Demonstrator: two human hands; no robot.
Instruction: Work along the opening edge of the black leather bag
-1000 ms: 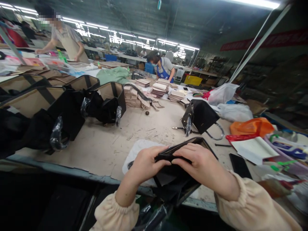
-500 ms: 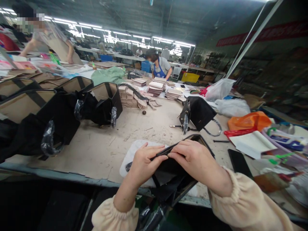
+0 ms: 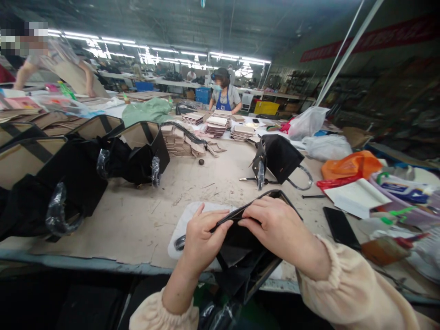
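A black bag [image 3: 240, 270] with an open top tilts over the table's front edge, directly before me. My left hand [image 3: 206, 233] pinches its upper rim between thumb and fingers. Just to the right, my right hand [image 3: 271, 222] grips the same rim, thumb on the inner side and fingers over the outside. A small gap separates the two hands. Under the bag lies a white pad [image 3: 175, 243], partly hidden by the bag and my left hand. The bag's lower part hangs past the table edge, with plastic-wrapped parts below it.
Several black bags [image 3: 82, 178] stand at left; another black bag [image 3: 280, 158] sits beyond my hands. Stacked brown pieces [image 3: 177, 140] lie behind. On the right are a phone [image 3: 341, 227], an orange bag [image 3: 350, 165] and a purple basin [image 3: 409, 211]. A person in a blue apron [image 3: 224, 101] works across.
The camera view has shifted slightly. Both hands keep their hold on the rim, and a little more of the gap between them shows. The person across has raised their head.
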